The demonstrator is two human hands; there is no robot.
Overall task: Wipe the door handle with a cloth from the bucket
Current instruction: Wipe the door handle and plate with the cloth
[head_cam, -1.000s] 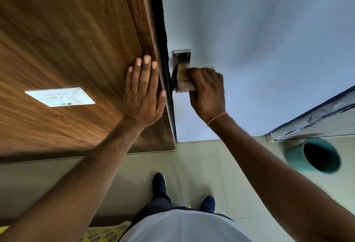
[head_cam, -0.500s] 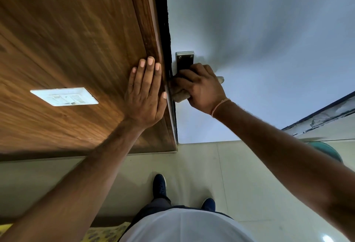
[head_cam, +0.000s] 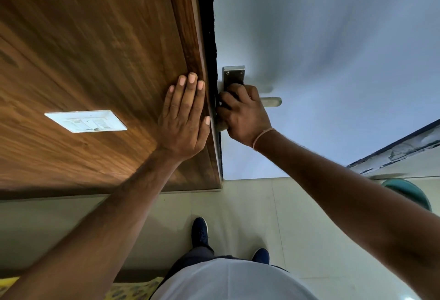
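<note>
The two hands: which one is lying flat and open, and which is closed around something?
The left hand lies flat, fingers spread, on the wooden panel. The right hand is curled around the door handle, holding a cloth.

We are standing indoors at a doorway, most likely in a home. A wood-veneer wall panel [head_cam: 90,66] carries a white switch plate [head_cam: 85,121] with several rockers. Just beside it hangs a pale door [head_cam: 333,49] fitted with a metal lever handle [head_cam: 271,102] on a screwed backplate [head_cam: 233,74]. The floor [head_cam: 250,204] is laid in light glossy tiles with visible joints. A green bucket [head_cam: 409,192] stands on it near a worn painted frame [head_cam: 404,149]. A yellow patterned fabric [head_cam: 128,290] lies at the bottom edge.
</note>
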